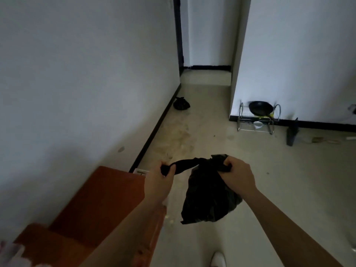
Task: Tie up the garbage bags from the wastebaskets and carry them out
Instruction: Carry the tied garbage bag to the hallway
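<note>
A black garbage bag (209,195) is hanging in mid-air beside an orange cabinet (100,205). The left hand (159,182) and right hand (238,176) are each gripping a stretched top flap. A second tied bag (181,103) is sitting far beyond the cabinet, against the wall.

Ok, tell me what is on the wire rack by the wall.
The wire rack holds a black pan leaning on its upper tier and a small white bowl lower down. Something yellow shows beside the pan; what lies behind the pan is covered.
</note>
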